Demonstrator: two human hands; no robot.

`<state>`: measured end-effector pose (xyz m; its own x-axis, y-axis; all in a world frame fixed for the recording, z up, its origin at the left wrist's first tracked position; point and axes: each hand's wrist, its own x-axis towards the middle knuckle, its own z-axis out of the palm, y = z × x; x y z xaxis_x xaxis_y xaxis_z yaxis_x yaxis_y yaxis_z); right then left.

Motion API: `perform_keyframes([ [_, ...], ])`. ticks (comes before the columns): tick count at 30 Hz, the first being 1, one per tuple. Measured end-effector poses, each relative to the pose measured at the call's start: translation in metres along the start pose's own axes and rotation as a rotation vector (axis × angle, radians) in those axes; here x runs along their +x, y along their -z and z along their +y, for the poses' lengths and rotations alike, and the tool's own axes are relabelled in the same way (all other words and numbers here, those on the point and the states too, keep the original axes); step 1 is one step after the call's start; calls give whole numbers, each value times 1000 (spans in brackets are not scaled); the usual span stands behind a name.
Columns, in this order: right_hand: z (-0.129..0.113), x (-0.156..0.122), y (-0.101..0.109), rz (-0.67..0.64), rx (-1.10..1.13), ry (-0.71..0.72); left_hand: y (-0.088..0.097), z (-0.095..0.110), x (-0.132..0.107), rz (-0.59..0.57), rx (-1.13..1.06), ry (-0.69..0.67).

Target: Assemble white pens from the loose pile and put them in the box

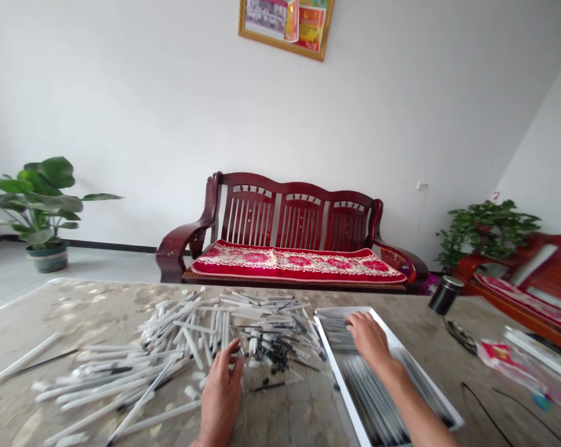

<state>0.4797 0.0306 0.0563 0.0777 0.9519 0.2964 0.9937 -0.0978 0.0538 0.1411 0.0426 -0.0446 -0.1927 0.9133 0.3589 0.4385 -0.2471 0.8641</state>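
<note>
A heap of white pen barrels (178, 338) mixed with thin dark refills and small black parts (275, 355) covers the middle of the marbled table (98, 304). My left hand (221, 391) rests at the heap's near edge, fingers stretched out and apart, holding nothing. To the right lies a shallow white tray (441, 406) filled with dark rods laid in rows. My right hand (368, 338) lies palm down inside the tray's far end, fingers curled onto the rods; I cannot make out whether it grips any.
A black cylindrical jar (445, 295), dark glasses (461, 337), red-and-white packets (508, 360) and loose black cords (489, 403) sit on the table's right side. A single white barrel (20, 361) lies far left. Behind stand a red wooden bench (290, 242) and potted plants (43, 211).
</note>
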Motion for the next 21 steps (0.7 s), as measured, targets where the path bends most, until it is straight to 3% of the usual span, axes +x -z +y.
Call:
perform_keyframes([
  [2, 26, 10, -8, -41, -55, -40, 1, -2, 2, 23, -18, 62],
  [5, 43, 20, -22, -69, -72, -44, 1, -3, 3, 23, -39, 71],
  [13, 39, 33, -49, -103, -37, 23, 3, -2, 4, 25, -78, 103],
  [18, 42, 34, -54, -86, -4, 40, 4, -4, 9, 123, -176, 164],
  [21, 20, 36, -52, 4, 104, 14, 4, -5, 11, 199, -261, 222],
])
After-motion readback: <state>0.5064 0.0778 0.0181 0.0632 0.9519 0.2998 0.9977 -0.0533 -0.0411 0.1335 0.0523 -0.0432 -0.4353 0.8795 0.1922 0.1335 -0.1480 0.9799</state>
